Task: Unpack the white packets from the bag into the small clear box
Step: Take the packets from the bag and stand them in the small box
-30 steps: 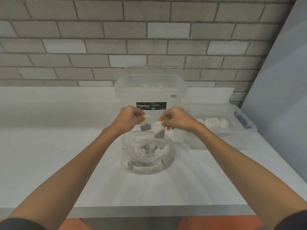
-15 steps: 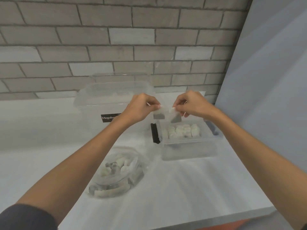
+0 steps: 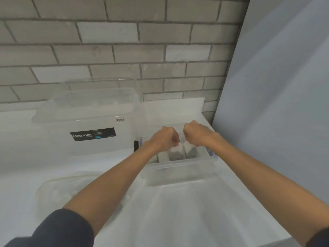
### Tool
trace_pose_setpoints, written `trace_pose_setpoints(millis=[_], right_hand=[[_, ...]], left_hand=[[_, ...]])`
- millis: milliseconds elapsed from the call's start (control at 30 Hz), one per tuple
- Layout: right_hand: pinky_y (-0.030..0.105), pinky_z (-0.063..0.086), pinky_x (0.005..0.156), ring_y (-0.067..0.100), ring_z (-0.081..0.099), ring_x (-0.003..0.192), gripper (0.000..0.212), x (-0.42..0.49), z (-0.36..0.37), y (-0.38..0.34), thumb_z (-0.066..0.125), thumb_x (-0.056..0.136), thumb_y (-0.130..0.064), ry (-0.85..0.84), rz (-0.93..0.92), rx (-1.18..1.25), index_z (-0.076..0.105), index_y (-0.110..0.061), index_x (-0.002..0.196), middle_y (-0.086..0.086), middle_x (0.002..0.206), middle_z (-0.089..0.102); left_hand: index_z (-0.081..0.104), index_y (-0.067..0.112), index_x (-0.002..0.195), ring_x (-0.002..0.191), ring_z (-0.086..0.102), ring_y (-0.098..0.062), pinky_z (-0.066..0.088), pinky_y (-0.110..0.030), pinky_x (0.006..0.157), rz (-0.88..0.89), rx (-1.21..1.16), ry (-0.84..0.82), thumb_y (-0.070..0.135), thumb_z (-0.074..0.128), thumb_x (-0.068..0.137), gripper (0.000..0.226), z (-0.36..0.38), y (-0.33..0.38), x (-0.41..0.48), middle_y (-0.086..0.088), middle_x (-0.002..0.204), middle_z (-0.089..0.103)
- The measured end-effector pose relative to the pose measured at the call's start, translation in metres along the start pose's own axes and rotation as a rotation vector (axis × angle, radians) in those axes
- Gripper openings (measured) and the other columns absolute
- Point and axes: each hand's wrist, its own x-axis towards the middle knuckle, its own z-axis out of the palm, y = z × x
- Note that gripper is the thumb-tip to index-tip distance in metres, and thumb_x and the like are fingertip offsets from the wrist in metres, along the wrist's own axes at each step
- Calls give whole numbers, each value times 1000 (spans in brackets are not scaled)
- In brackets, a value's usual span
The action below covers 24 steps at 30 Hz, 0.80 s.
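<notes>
Head view: both forearms reach forward over a white worktop (image 3: 178, 211) toward a brick wall.
Left hand (image 3: 163, 139): curled over the small clear box (image 3: 179, 168), fingers pinched on the top edge of a white packet (image 3: 176, 152) that hangs down inside the box.
Right hand (image 3: 196, 134): just beside the left, fingers pinched on a second white packet (image 3: 190, 151), also down inside the box.
Packets in the box: one more pale packet (image 3: 162, 156) stands left of the two held ones, partly hidden by the left wrist.
Bag (image 3: 58, 190): clear, lying on the worktop near the left forearm, well apart from the hands; its contents are too blurred to tell.
Large clear box (image 3: 85, 125): lidded, with a black Megabox label (image 3: 93, 134), standing just left of the small box against the wall.
</notes>
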Motion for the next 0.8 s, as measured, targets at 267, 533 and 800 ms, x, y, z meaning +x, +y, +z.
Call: trace_pose_setpoints(millis=[267, 533, 800], right_hand=[[33, 42, 76, 33, 58, 110, 32, 16, 23, 1, 43, 95, 0, -108, -63, -106, 54, -3, 124, 16, 125, 52], [33, 44, 84, 32, 58, 112, 32, 21, 26, 3, 44, 96, -1, -137, -50, -94, 53, -4, 126, 15, 127, 50], [34, 44, 87, 33, 57, 114, 32, 18, 21, 2, 43, 96, -3, -169, -36, -44, 53, -1, 127, 17, 128, 50]], left_hand=[[67, 1, 105, 93, 66, -29, 53, -35, 88, -87, 5, -99, 3, 59, 89, 18, 29, 5, 27, -14, 108, 68], [67, 2, 102, 91, 67, -29, 53, -37, 88, -116, 11, -86, 6, 61, 88, 16, 41, 2, 35, -14, 108, 67], [66, 3, 95, 88, 68, -31, 55, -39, 86, -156, 12, -54, 6, 61, 87, 10, 44, 4, 37, -16, 104, 66]])
